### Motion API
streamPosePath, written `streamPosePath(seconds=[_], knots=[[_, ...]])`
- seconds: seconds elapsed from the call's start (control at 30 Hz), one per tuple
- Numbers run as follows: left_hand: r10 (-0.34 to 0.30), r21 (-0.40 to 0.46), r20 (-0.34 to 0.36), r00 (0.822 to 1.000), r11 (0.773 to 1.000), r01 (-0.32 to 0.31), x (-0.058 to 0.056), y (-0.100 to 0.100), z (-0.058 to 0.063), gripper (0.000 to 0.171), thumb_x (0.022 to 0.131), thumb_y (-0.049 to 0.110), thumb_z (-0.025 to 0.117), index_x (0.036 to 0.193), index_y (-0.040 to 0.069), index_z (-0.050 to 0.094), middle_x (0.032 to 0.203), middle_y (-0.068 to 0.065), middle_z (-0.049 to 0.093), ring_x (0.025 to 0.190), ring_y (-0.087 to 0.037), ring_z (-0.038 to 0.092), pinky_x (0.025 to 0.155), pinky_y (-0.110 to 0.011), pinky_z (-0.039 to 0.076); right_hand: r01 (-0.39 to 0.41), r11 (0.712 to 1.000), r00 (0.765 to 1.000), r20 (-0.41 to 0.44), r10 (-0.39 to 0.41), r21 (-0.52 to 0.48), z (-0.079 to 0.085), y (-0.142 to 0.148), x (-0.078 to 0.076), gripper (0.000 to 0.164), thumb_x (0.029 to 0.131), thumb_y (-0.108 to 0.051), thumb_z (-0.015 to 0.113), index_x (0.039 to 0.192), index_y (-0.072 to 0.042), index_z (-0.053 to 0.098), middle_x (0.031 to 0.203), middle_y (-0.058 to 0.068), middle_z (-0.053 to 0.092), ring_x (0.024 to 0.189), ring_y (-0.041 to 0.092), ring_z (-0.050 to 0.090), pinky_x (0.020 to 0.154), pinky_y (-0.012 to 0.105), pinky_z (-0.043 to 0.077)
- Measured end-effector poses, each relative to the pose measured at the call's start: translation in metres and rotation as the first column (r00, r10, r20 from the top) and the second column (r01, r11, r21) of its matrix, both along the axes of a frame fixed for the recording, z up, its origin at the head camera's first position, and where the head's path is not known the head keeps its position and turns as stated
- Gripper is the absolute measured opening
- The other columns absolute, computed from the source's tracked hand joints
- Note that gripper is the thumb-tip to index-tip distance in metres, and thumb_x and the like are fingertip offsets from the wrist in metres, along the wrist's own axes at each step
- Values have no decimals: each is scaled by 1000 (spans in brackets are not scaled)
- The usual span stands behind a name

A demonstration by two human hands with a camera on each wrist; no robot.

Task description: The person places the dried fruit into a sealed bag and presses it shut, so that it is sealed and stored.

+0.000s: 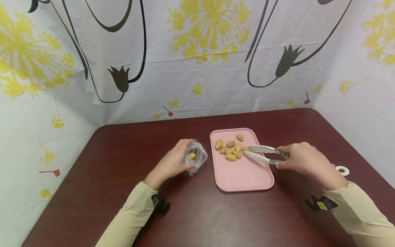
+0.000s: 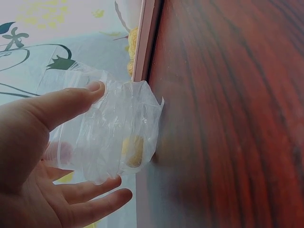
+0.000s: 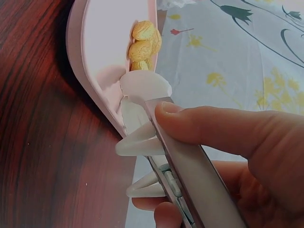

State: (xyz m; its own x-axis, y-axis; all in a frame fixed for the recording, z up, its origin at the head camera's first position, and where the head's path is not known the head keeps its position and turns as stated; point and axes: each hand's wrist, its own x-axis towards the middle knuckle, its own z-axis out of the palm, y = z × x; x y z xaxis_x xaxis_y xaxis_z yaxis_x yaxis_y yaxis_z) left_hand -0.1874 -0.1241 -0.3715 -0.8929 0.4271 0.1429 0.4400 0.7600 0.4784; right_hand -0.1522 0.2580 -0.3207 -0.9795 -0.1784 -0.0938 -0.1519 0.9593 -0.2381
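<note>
Left hand (image 1: pixel 171 162): we're gripping clear plastic bag (image 1: pixel 201 160); right hand (image 1: pixel 307 159): gripping white-tipped tongs (image 1: pixel 261 149) across right edge of pink rectangular tray (image 1: pixel 242 175).

The table (image 1: pixel 191 212) looks like grained wood, glossy (its near part catches a sheen). The tray (image 1: pixel 240 176) is smooth, matt plastic; the oval pieces (image 1: pixel 230 157) on it are rough. The bag (image 1: pixel 201 156) at left is clear, crinkled, shiny plastic. The tongs (image 1: pixel 261 149) mix smooth plastic with metal.
</note>
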Motion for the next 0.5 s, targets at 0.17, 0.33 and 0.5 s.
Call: streamPosePath(seconds=[0.17, 0.33, 0.5], knots=[[-1, 0, 7, 1000, 1000, 1, -1, 0, -1, 87, 72, 25, 84, 143, 8, 37, 138, -9, 45, 113, -22, 54, 94, -40, 49, 4, 1000, 1000, -8, -4, 5, 1, 0, 1, 50, 71, -34, 79, 113, -9, 69, 75, -2, 65, 68, 20, 52, 53, 33, 37], [3, -4, 14, 1000, 1000, -3, -1, 1, 1, 87, 72, 25, 84, 143, 9, 37, 138, -9, 45, 113, -22, 54, 95, -40, 48, 8, 1000, 1000, -11, -8, 1, 3, -1, 1, 52, 71, -34, 78, 115, -8, 68, 76, -1, 66, 69, 20, 53, 53, 32, 38], [7, 0, 16, 1000, 1000, -7, 0, 1, 1, 87, 71, 24, 85, 142, 8, 38, 137, -9, 45, 113, -23, 54, 95, -40, 49, -12, 1000, 999, -39, 12, 3, 7, -3, 0, 51, 71, -34, 78, 114, -9, 68, 72, -4, 63, 67, 19, 51, 53, 33, 37]])
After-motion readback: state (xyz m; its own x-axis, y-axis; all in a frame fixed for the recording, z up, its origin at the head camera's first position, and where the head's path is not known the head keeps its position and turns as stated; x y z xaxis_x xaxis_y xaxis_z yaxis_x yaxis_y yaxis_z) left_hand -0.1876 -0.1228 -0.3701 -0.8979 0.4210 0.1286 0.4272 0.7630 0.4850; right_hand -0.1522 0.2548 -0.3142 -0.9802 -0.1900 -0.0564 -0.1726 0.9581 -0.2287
